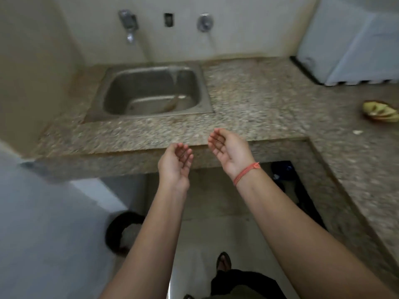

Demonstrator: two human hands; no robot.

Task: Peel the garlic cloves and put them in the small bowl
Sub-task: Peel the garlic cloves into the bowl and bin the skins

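My left hand (176,162) and my right hand (230,151) are held out in front of me at the front edge of the granite counter (248,100), palms turned inward, fingers loosely curved, holding nothing. An orange thread band circles my right wrist. At the far right of the counter lies a small brown dish (381,111) holding pale yellowish pieces; the blur hides what they are. A small white scrap (357,132) lies on the counter near it. No garlic clove shows clearly.
A steel sink (151,91) is set into the counter at the left, with water running from the wall tap (129,24). A second tap (204,22) sits to its right. A white appliance (349,39) stands at the back right. A black-rimmed bin (124,231) stands on the floor.
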